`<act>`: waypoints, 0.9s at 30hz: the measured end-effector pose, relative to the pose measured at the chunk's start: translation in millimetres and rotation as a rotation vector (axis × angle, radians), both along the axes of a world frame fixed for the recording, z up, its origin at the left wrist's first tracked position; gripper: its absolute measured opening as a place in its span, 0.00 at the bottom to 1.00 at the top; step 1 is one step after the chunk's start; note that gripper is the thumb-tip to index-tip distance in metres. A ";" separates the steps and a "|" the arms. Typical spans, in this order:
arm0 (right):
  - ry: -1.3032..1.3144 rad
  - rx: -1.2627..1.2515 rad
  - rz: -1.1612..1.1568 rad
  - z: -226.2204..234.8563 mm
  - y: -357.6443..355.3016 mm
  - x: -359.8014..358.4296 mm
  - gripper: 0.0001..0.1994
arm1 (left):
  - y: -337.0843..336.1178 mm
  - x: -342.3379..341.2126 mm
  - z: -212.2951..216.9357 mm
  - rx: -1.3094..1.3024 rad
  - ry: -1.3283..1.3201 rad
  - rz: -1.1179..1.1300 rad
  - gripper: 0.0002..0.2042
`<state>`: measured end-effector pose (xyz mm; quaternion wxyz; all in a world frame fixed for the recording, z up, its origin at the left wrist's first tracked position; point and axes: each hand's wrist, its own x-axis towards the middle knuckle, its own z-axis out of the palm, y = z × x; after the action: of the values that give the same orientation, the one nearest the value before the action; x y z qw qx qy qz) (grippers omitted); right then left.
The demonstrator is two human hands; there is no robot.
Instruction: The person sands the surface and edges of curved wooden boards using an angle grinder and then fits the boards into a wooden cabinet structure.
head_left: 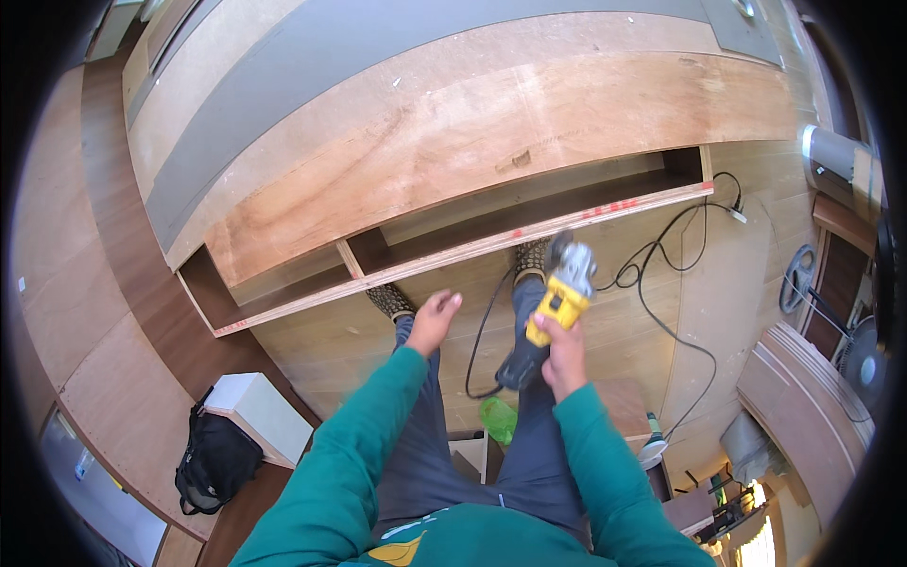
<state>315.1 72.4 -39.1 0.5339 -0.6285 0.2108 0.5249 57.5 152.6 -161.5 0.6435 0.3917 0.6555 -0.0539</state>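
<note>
My right hand (565, 357) is wrapped round the body of a yellow and black angle grinder (559, 304). Its grey metal head and dark disc (561, 248) point away from me, close to the front edge of a long wooden cabinet (453, 257); the disc is slightly blurred. My left hand (433, 323) is in the air just short of that edge, fingers loosely bent and a little apart, with nothing visible in them. The cabinet's long compartments face up toward me, and a pale plywood panel (491, 142) extends beyond them.
A black cable (652, 255) loops across the wooden floor at right, near my feet. Behind me lie a green plastic bottle (498, 420) and a wooden box. A black backpack (215, 454) leans on a white box (260, 416) at left. Curved boards (803, 397) are stacked at right.
</note>
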 end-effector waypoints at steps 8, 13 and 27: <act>-0.375 0.110 -0.149 -67.1 171.0 123.3 0.23 | -71.7 -107.0 145.9 0.129 0.249 -0.589 0.31; -0.375 -0.044 -0.272 -114.0 237.1 196.6 0.28 | -90.7 -119.6 181.1 0.117 0.392 -0.596 0.28; -0.539 -0.152 -0.051 -165.3 257.3 230.6 0.26 | -103.3 -119.3 173.9 0.118 0.386 -0.371 0.24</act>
<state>545.7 329.7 -204.4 0.5353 -0.7779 0.1159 0.3080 -61.8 49.2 12.4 0.4618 0.5243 0.6850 -0.2063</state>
